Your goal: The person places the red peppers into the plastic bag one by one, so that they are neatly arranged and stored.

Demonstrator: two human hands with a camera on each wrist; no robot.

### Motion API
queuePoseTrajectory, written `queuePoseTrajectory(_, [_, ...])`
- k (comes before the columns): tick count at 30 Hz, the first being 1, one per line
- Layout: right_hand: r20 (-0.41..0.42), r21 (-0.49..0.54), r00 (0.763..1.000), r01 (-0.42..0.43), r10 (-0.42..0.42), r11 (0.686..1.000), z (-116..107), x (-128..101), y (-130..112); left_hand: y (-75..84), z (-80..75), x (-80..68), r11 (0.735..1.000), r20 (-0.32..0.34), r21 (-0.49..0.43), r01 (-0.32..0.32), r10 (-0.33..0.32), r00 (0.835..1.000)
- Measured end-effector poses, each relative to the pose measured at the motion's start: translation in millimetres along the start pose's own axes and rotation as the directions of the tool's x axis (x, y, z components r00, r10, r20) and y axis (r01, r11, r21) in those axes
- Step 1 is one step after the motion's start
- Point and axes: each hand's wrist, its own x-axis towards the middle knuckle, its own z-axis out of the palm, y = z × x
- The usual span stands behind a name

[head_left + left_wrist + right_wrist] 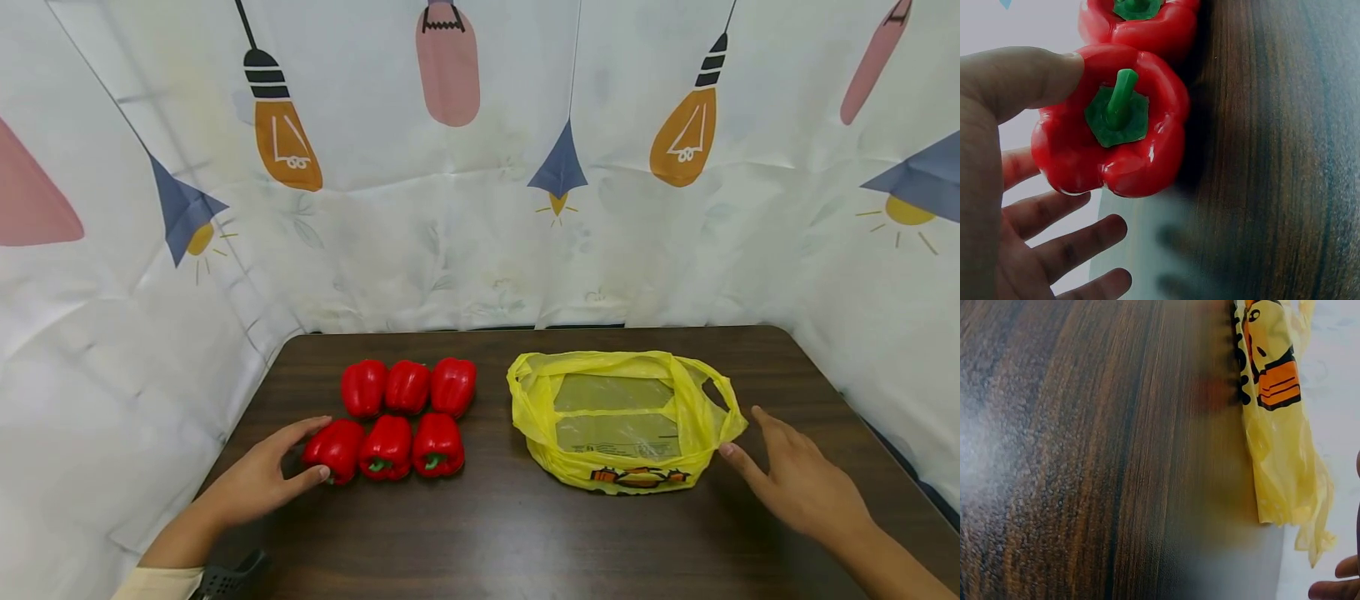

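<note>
Several red bell peppers (pixel 405 417) lie in two rows on the dark wooden table (pixel 487 533). My left hand (pixel 311 448) cups the front-left pepper (pixel 335 448). In the left wrist view its thumb (pixel 1035 75) touches that pepper (pixel 1113 125) near the green stem, while the fingers (pixel 1072 244) are spread behind it and stay off it. To the right a yellow plastic bag (pixel 622 417) lies with its mouth open. My right hand (pixel 750 433) is flat with straight fingers, and its thumb is at the bag's right handle. The right wrist view shows the bag (pixel 1279 425) and two fingertips (pixel 1335 581).
A white cloth backdrop (pixel 480 250) printed with lamps surrounds the table on the far, left and right sides. Bare tabletop (pixel 1085 456) stretches in front of the peppers and the bag. A black strap (pixel 225 579) sits on my left wrist.
</note>
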Motion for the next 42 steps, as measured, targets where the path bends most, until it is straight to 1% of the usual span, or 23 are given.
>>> queuePoseTrajectory(5, [0.021, 0.006, 0.999, -0.030, 0.030, 1.000, 1, 5, 2, -0.4, -0.1, -0.5, 1.000, 0.004, -0.013, 0.012, -0.012, 1.000])
queuePoseTrajectory(14, [0.086, 0.050, 0.994, -0.075, 0.071, 0.996, 1, 12, 2, -0.2, -0.1, 0.2, 0.998, 0.007, -0.036, 0.045, -0.045, 0.999])
queuePoseTrajectory(21, [0.108, 0.062, 0.989, -0.110, 0.103, 0.992, 2, 16, 5, -0.3, 0.1, 0.9, 0.997, 0.016, -0.047, 0.066, -0.065, 0.998])
queuePoseTrajectory(26, [0.126, 0.091, 0.986, -0.119, 0.107, 0.989, 3, 18, 5, 0.2, 0.4, 0.7, 0.996, 0.019, -0.051, 0.075, -0.075, 0.997])
queuePoseTrajectory(30, [0.149, 0.117, 0.982, -0.137, 0.119, 0.984, 1, 18, 4, 0.6, 0.9, 0.5, 0.996, 0.022, -0.050, 0.079, -0.078, 0.997])
queuePoseTrajectory(38, [0.209, 0.130, 0.963, -0.198, 0.168, 0.972, -3, 20, 3, 0.5, 1.1, 0.2, 0.994, 0.026, -0.047, 0.094, -0.093, 0.995])
queuePoseTrajectory(42, [0.210, 0.156, 0.961, -0.215, 0.180, 0.964, -4, 20, 1, -0.5, 1.5, 0.6, 0.994, 0.026, -0.048, 0.100, -0.099, 0.995])
